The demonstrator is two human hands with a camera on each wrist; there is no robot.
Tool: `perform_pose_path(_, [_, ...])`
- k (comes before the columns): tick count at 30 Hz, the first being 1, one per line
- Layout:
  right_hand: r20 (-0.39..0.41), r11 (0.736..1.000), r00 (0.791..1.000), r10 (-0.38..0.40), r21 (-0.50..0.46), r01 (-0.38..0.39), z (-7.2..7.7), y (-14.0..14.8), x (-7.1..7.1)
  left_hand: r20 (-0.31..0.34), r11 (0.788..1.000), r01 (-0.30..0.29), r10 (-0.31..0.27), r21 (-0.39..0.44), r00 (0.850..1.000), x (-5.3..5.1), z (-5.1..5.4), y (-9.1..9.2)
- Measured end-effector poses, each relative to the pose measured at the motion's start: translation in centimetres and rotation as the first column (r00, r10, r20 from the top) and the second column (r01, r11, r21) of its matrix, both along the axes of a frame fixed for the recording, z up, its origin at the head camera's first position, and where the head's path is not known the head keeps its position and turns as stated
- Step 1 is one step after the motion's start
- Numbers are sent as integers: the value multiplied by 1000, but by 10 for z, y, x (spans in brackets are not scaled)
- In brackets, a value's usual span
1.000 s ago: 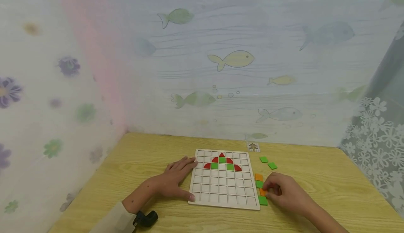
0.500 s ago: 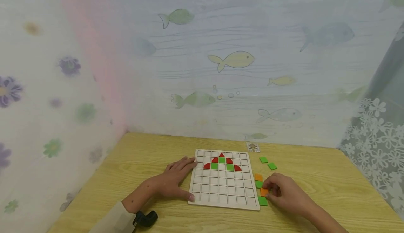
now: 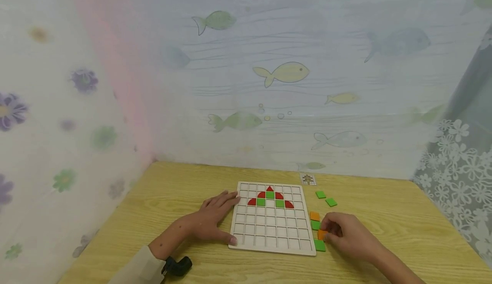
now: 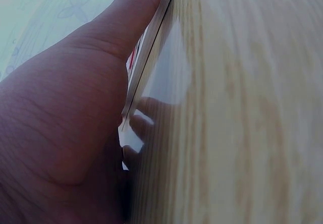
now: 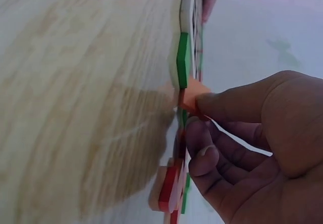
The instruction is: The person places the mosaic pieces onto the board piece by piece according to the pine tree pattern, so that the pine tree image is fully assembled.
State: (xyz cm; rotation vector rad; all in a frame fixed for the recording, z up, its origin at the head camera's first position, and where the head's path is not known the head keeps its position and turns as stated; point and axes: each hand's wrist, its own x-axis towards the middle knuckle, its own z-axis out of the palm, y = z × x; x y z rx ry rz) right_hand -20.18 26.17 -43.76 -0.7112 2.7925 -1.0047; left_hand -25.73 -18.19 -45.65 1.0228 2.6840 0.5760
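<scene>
A white gridded board (image 3: 270, 228) lies on the table. Red and green pieces sit in its upper cells, a red triangle (image 3: 270, 188) topmost. My left hand (image 3: 211, 218) rests at the board's left edge, fingers spread and thumb at its near corner. Beside the right edge, my right hand (image 3: 347, 235) pinches an orange square tile (image 5: 191, 97) between thumb and finger. That tile is tilted in the right wrist view. Close around it lie a green tile (image 3: 320, 245) on the near side, another green tile (image 3: 315, 225) and an orange tile (image 3: 314, 216) on the far side.
Two green tiles (image 3: 331, 202) lie beyond the right hand. A small pattern card (image 3: 308, 179) is near the back wall. Red pieces (image 5: 166, 188) stand near the right fingers in the right wrist view. A black device (image 3: 178, 267) is by the left wrist.
The pinched orange tile has shifted slightly right, away from the board, along with the right fingers. My left hand and the pieces on the board stay as they were.
</scene>
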Motion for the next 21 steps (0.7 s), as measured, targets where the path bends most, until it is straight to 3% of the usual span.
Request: perform_pose_path(21, [-66, 996, 998, -9, -88, 3, 11, -21, -14, 7, 1000, -13, 13, -5, 1000, 0, 1, 0])
